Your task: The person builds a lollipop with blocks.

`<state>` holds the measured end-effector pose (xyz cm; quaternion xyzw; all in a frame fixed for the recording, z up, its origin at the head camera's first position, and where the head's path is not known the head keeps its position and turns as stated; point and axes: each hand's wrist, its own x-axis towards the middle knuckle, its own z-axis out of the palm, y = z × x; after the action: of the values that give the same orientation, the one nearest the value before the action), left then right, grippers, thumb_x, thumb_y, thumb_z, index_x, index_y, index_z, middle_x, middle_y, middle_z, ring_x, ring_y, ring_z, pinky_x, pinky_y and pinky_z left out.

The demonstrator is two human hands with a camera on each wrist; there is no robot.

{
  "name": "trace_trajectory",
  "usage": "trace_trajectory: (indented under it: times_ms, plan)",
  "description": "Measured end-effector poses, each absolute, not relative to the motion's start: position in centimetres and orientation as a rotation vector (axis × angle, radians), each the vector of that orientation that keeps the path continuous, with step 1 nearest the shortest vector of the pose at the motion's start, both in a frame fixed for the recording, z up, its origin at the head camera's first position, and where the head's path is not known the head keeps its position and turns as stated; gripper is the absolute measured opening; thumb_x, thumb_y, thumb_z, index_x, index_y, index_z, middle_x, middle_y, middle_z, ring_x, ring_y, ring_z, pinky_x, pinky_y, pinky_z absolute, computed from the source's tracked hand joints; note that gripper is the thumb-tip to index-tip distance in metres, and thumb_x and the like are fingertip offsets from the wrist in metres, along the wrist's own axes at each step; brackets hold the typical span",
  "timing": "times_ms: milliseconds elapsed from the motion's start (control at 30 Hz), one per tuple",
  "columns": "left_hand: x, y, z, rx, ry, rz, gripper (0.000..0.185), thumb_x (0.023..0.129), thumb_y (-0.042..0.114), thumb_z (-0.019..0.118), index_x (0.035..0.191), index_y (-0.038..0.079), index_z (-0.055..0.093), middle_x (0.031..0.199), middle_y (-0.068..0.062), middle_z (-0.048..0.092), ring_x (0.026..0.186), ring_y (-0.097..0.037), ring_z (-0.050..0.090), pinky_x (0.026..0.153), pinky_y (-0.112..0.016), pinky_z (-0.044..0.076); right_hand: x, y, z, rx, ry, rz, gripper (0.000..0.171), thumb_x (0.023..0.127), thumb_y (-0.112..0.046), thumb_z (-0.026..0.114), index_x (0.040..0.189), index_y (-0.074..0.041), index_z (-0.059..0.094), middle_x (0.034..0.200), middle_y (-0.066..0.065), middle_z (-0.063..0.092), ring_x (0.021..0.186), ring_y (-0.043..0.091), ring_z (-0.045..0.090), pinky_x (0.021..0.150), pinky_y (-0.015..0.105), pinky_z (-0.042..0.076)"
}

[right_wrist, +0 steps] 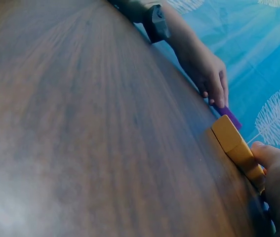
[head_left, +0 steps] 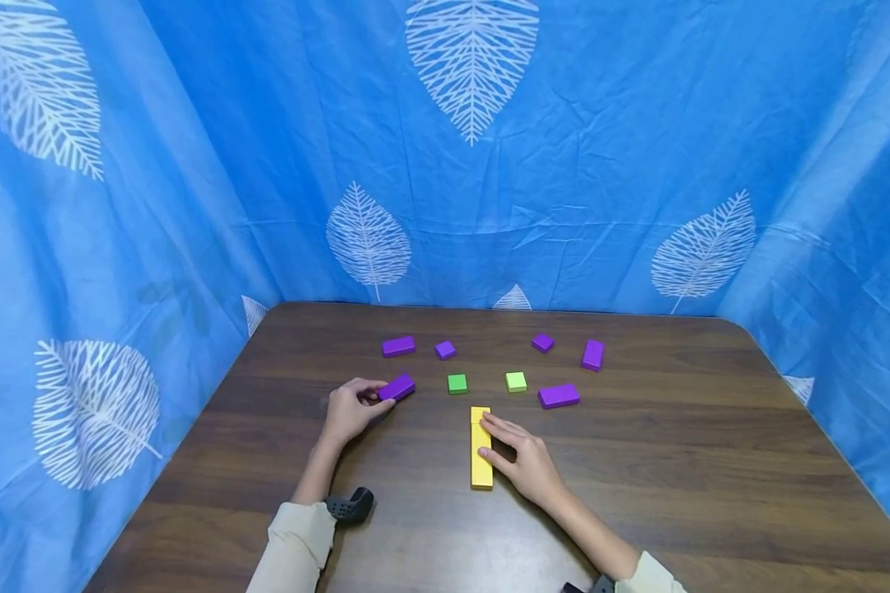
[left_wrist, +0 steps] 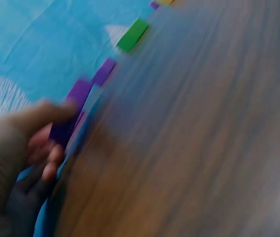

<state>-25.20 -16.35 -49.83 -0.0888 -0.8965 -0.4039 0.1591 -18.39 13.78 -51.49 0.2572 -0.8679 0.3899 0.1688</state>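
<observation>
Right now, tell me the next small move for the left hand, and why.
Probably lift the purple block clear of the table: the left hand already pinches its end, while the right hand rests flat against the yellow bar, apparently steadying it.

Dark wood-grain bench (head_left: 675, 461), rounded far corners. Blue curtain with white leaf prints (head_left: 564, 181) encloses it on three sides. Far row on the bench: purple oblong block (head_left: 398, 346), purple cube (head_left: 445, 349), second purple cube (head_left: 542, 342), purple block (head_left: 592, 354). Nearer row: dark green cube (head_left: 456, 383), light green cube (head_left: 515, 381), purple oblong (head_left: 559, 395). All lie apart.
</observation>
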Motion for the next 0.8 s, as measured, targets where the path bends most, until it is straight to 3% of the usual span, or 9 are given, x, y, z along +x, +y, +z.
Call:
trace_trajectory:
  times_ms: [267,800]
  plan:
    - [-25.5,-14.2,-49.7,-0.712,-2.645,-1.243,0.029,0.072,0.025,0.080,0.097,0.012,0.072,0.080,0.006,0.062,0.067,-0.008,0.054,0.058,-0.022,0.046,-18.4,13.8,-51.4,0.722,-2.493,1.099,0.044,0.084,-0.028,0.069,0.120,-0.006,0.062,0.126,0.005,0.057,0.115,0.024,0.053,0.096,0.039,0.041]
    - [-26.5,-8.7,-50.0,-0.726,-2.612,-1.171,0.032,0.074,0.020,0.079,0.101,0.005,0.069,0.086,-0.002,0.065,0.073,-0.011,0.057,0.060,-0.021,0.047,-18.4,13.9,-51.4,0.717,-2.492,1.117,0.043,0.083,-0.027,0.070,0.120,-0.006,0.063,0.126,0.004,0.057,0.115,0.023,0.053,0.096,0.039,0.041]
